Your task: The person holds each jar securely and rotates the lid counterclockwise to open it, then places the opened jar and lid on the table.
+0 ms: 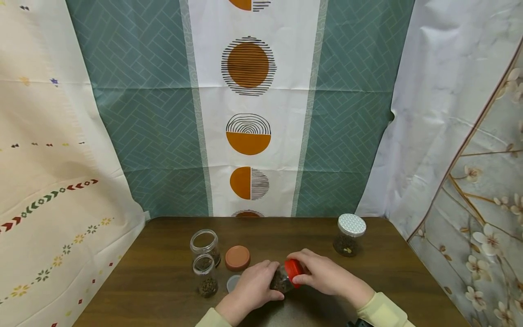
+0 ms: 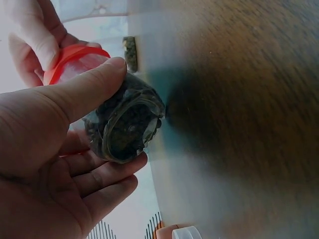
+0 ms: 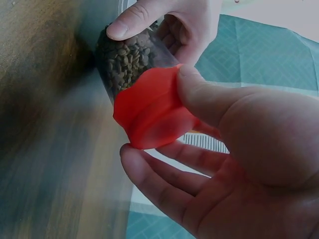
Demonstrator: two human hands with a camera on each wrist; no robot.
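Note:
Tilted on its side above the front of the wooden table, a clear jar (image 1: 280,280) of small brown pellets is held between both hands. My left hand (image 1: 254,287) grips its body, with the thumb across the wall near the base in the left wrist view. My right hand (image 1: 323,272) has its thumb and fingers around the red lid (image 1: 293,271). In the right wrist view the lid (image 3: 154,109) sits over the jar's mouth, and the pellets (image 3: 127,62) lie toward the base.
At left stand two lidless clear jars, a wider one (image 1: 198,249) behind a narrower one (image 1: 207,287), both with brown contents. An orange-brown lid (image 1: 237,258) and a grey lid (image 1: 232,283) lie beside them. A jar (image 1: 346,245) with a white patterned lid stands back right.

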